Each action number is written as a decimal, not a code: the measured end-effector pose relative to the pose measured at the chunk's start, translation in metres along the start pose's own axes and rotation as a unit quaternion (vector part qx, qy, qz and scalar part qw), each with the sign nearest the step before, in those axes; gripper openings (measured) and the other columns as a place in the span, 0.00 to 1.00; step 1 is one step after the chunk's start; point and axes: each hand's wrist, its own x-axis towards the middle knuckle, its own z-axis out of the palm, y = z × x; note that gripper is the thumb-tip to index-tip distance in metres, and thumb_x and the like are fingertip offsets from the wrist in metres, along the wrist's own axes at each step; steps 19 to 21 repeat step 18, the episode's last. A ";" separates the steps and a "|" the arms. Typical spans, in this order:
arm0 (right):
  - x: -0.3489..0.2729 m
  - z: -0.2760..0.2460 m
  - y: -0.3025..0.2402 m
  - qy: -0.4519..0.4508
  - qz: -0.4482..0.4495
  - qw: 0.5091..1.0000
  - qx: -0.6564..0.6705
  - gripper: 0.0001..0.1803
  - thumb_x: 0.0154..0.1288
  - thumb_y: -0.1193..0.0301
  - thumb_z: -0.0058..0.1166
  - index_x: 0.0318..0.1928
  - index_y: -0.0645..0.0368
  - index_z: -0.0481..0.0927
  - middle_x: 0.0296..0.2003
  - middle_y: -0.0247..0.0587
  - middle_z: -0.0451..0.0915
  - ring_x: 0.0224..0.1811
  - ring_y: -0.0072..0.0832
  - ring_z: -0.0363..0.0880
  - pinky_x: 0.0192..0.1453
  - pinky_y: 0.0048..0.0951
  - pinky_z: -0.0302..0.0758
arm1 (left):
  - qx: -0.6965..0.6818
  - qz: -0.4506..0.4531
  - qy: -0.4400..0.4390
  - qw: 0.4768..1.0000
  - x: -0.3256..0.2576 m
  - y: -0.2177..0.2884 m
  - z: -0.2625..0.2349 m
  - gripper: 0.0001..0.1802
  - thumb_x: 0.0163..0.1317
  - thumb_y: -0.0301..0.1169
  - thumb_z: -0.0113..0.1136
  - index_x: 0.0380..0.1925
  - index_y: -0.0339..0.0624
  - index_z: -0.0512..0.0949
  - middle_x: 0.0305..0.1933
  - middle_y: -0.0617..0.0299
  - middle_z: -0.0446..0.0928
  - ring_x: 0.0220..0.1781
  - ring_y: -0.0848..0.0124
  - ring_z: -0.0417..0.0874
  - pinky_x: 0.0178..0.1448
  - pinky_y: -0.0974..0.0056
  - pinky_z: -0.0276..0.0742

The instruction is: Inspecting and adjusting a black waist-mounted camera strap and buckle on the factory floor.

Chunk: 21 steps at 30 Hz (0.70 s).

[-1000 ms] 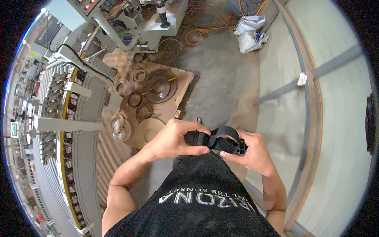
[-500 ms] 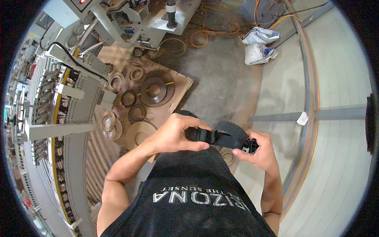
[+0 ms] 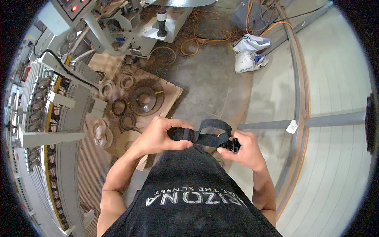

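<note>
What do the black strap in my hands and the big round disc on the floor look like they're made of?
The black strap looks like matte woven webbing: it bends into a soft loop between the left hand and right hand. The small black buckle is probably plastic. The round disc looks like dull dark metal, judging by its ringed faces.

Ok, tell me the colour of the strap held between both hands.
Black: the strap, with its buckle at the right hand, shows best in the head view.
</note>
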 end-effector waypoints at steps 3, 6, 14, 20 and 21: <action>-0.001 -0.005 0.002 -0.007 0.021 1.000 0.021 0.22 0.54 0.59 0.72 0.36 0.67 0.82 0.27 0.48 0.83 0.29 0.36 0.84 0.36 0.32 0.78 | 0.012 0.032 0.008 0.999 0.005 -0.006 0.005 0.24 0.49 0.36 0.77 0.44 0.34 0.84 0.43 0.53 0.87 0.47 0.68 0.86 0.57 0.63 0.79; 0.009 0.005 0.027 0.006 0.107 0.987 0.121 0.22 0.59 0.58 0.69 0.37 0.68 0.81 0.28 0.44 0.84 0.30 0.29 0.83 0.35 0.30 0.78 | -0.018 0.002 0.025 1.000 0.029 -0.010 0.001 0.27 0.51 0.39 0.76 0.48 0.34 0.83 0.50 0.54 0.85 0.55 0.68 0.83 0.64 0.61 0.74; 0.001 0.047 0.056 -0.025 0.328 0.717 0.614 0.20 0.72 0.56 0.55 0.44 0.65 0.79 0.32 0.45 0.85 0.15 0.15 0.66 0.17 0.17 0.59 | -0.280 -0.057 0.144 0.947 0.047 -0.095 0.112 0.22 0.56 0.36 0.73 0.46 0.43 0.74 0.47 0.64 0.72 0.53 0.73 0.72 0.57 0.66 0.67; -0.014 0.053 0.065 -0.044 0.377 0.700 0.606 0.25 0.73 0.52 0.54 0.47 0.67 0.78 0.32 0.46 0.84 0.14 0.18 0.66 0.16 0.18 0.61 | -0.211 0.059 0.179 0.959 0.027 -0.093 0.128 0.31 0.52 0.43 0.75 0.56 0.44 0.80 0.48 0.60 0.73 0.53 0.65 0.74 0.58 0.61 0.67; -0.014 0.053 0.065 -0.044 0.377 0.700 0.606 0.25 0.73 0.52 0.54 0.47 0.67 0.78 0.32 0.46 0.84 0.14 0.18 0.66 0.16 0.18 0.61 | -0.211 0.059 0.179 0.959 0.027 -0.093 0.128 0.31 0.52 0.43 0.75 0.56 0.44 0.80 0.48 0.60 0.73 0.53 0.65 0.74 0.58 0.61 0.67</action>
